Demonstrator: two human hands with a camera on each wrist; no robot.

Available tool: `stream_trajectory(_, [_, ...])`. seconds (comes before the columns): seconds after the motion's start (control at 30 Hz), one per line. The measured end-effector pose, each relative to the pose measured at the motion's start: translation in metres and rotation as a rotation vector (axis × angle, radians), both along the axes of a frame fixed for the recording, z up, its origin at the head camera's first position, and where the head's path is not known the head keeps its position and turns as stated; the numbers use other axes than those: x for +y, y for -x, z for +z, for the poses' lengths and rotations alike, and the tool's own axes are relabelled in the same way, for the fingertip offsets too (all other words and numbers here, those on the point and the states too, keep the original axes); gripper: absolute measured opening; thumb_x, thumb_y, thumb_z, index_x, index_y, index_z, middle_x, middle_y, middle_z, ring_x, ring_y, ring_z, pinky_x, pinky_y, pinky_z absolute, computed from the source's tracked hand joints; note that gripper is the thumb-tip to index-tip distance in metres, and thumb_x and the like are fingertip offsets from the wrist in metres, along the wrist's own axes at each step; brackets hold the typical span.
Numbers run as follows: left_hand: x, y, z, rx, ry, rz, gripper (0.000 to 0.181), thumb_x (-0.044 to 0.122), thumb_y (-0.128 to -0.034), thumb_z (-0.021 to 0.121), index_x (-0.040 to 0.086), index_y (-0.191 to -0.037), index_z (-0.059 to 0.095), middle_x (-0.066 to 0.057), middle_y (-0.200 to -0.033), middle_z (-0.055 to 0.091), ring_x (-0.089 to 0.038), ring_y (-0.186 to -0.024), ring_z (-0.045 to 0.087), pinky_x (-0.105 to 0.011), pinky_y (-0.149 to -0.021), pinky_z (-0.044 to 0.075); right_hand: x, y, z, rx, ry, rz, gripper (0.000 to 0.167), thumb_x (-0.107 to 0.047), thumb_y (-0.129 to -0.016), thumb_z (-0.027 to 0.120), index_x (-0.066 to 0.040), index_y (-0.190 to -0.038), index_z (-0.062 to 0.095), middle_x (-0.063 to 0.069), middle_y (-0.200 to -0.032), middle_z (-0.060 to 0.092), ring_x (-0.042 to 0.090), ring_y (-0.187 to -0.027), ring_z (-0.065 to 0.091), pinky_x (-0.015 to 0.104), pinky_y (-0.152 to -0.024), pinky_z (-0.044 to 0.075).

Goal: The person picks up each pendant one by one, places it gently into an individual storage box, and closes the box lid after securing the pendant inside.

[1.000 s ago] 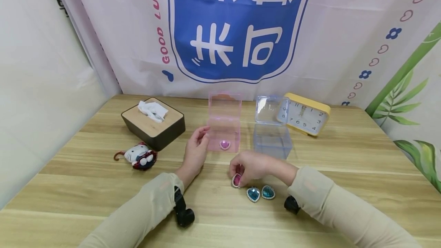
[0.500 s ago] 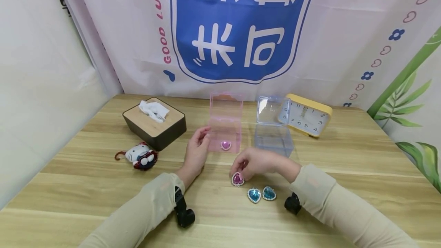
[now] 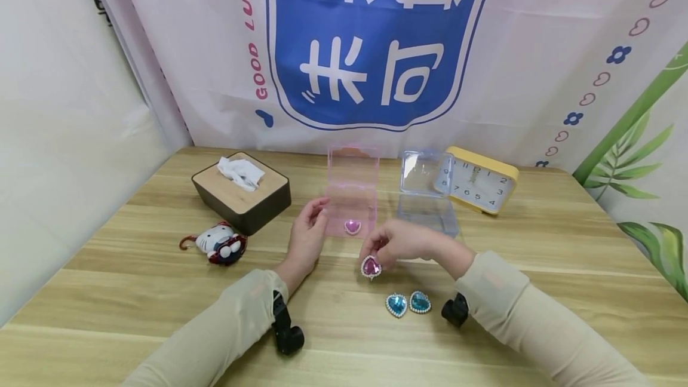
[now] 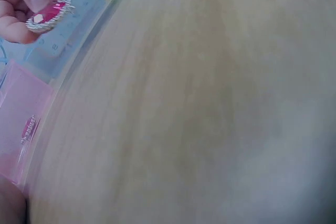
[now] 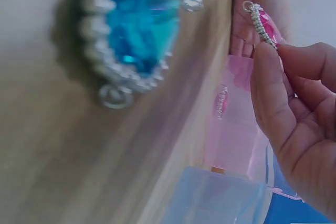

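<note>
Between thumb and fingers, my right hand (image 3: 400, 240) pinches a pink heart-shaped gem pendant (image 3: 371, 267) with a beaded silver rim and a small ring, raised off the table. My left hand (image 3: 307, 235) rests on the table, fingers relaxed, by the left side of a clear pink box (image 3: 350, 196) with its lid up. Inside that box lies another pink heart pendant (image 3: 352, 227). Two blue heart pendants (image 3: 396, 304) lie side by side on the table in front of the right hand; they loom close in the right wrist view.
A clear blue box (image 3: 427, 211) with raised lid stands right of the pink one, before a yellow clock (image 3: 478, 179). At the left are a tissue box (image 3: 242, 191) and a white cat figure (image 3: 219, 243). A printed cloth (image 3: 215, 76) hangs behind the table.
My right hand has lifted the pink heart pendant off the table and moved it slightly away from me, toward the pink box. The left hand has stayed in place.
</note>
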State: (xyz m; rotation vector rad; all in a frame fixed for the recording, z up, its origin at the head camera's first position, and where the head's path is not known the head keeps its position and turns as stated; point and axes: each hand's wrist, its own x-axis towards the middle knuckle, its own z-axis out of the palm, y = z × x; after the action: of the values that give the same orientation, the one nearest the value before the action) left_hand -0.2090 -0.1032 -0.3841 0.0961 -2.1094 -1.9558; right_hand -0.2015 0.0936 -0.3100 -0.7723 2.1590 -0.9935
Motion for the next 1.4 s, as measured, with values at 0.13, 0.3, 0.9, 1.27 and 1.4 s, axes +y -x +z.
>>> stream_trajectory(0.13, [0.000,0.000,-0.001,0.001,-0.005,-0.001,0.029,0.004,-0.0916,0.050,0.003,-0.120,0.056,-0.018,-0.118,0.056,-0.024,-0.101,0.054,-0.025,-0.083,0.045,0.002,0.003,0.004,0.003,0.046,-0.020,0.023,0.006,-0.076,0.055,0.000,-0.096,0.067,0.001,-0.076,0.060,0.011,-0.067,0.052,0.028,-0.064,0.052])
stream_trajectory(0.3, [-0.001,0.000,-0.001,0.005,-0.009,-0.004,0.029,0.003,-0.0915,0.049,0.003,-0.120,0.056,-0.018,-0.118,0.056,-0.023,-0.099,0.053,-0.025,-0.081,0.045,0.003,0.007,0.010,-0.007,0.092,-0.061,0.024,0.003,-0.080,0.054,0.000,-0.100,0.066,0.002,-0.078,0.060,0.012,-0.073,0.054,0.030,-0.073,0.055])
stream_trajectory(0.9, [0.000,-0.002,0.001,0.010,-0.007,0.000,0.030,0.002,-0.0906,0.049,0.003,-0.120,0.056,-0.019,-0.118,0.056,-0.026,-0.103,0.055,-0.027,-0.086,0.046,-0.012,0.023,0.017,0.004,0.300,-0.282,0.025,0.002,-0.085,0.054,0.005,-0.109,0.062,0.008,-0.092,0.063,0.015,-0.083,0.061,0.031,-0.080,0.056])
stream_trajectory(1.27, [0.001,-0.002,0.001,-0.003,-0.019,0.004,0.030,0.002,-0.0896,0.050,0.007,-0.118,0.058,-0.018,-0.118,0.056,-0.025,-0.103,0.055,-0.032,-0.089,0.048,-0.030,0.037,0.012,0.072,0.298,-0.397,0.025,0.006,-0.083,0.052,0.010,-0.107,0.060,0.008,-0.085,0.059,0.011,-0.074,0.058,0.028,-0.076,0.057])
stream_trajectory(1.4, [0.000,-0.001,0.001,-0.008,-0.027,0.000,0.030,0.002,-0.0897,0.050,0.008,-0.119,0.058,-0.017,-0.119,0.056,-0.024,-0.103,0.055,-0.031,-0.089,0.048,-0.036,0.042,0.008,0.097,0.271,-0.405,0.023,0.006,-0.082,0.054,0.010,-0.103,0.061,0.009,-0.083,0.061,0.013,-0.073,0.059,0.027,-0.075,0.057])
